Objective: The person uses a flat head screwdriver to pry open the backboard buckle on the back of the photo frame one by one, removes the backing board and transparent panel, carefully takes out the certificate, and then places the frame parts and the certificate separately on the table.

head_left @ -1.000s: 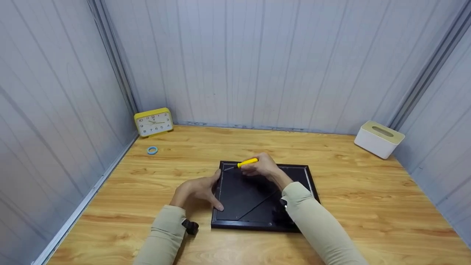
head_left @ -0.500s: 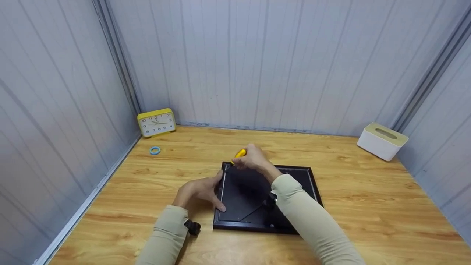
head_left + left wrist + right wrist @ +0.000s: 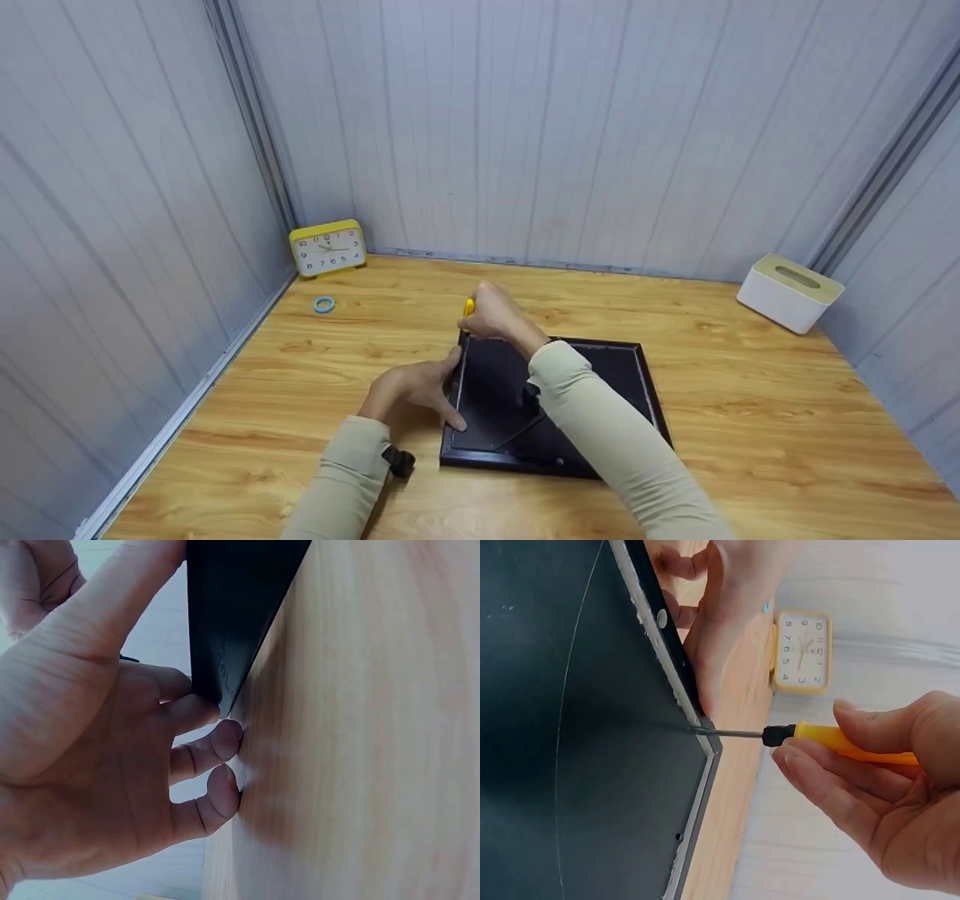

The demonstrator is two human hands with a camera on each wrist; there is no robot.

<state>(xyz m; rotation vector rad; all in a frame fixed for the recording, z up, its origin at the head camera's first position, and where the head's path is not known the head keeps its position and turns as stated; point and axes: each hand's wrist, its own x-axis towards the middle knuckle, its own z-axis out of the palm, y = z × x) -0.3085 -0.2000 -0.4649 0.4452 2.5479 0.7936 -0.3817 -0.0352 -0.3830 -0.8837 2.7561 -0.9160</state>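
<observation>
Setting a screwdriver (image 3: pixel 806 733) at the framed panel's corner

The right grip (image 3: pixel 904 791) is pinching the screwdriver by its plastic handle; the left grip (image 3: pixel 105 735) is spreading wide, bracing the left rim of the framed panel (image 3: pixel 495 390), which is lying on the worktop (image 3: pixel 300 382). The framed panel is looking stiff and fairly light, probably sliding easily; its solid rim, not the thin backing, is offering the best hold.

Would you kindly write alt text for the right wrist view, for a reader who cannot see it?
The right hand holds a yellow-handled tool, its thin metal shaft ending near a corner of a black framed panel. The left hand touches the panel's edge, and a yellow-rimmed clock appears sideways beyond.
</observation>
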